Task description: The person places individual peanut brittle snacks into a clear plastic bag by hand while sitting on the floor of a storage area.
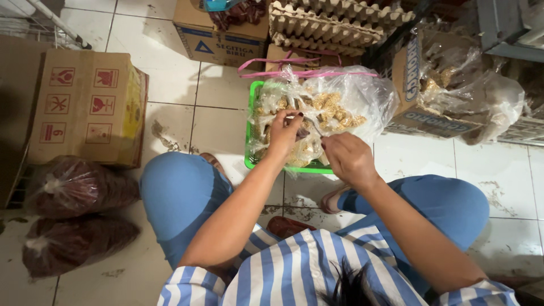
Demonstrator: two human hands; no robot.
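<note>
Head view: crinkled clear bag point(340, 96), tan chunks.

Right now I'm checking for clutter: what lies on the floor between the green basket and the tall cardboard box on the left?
Only bare white floor tile separates the green basket from the cardboard box, in the head view.

A single view comes from a camera worn on the person's head, looking steeply down and slightly forward. It sits close: the person's own hair and striped shirt fill the bottom edge, with both knees just beyond. The left hand point(283, 135) and right hand point(348, 158) lie near the centre of the frame, over a green basket point(249, 130). The tiled floor point(170, 73) runs away toward the top, where cardboard boxes point(85, 107) and egg trays point(328, 22) mark the far edge.
</note>
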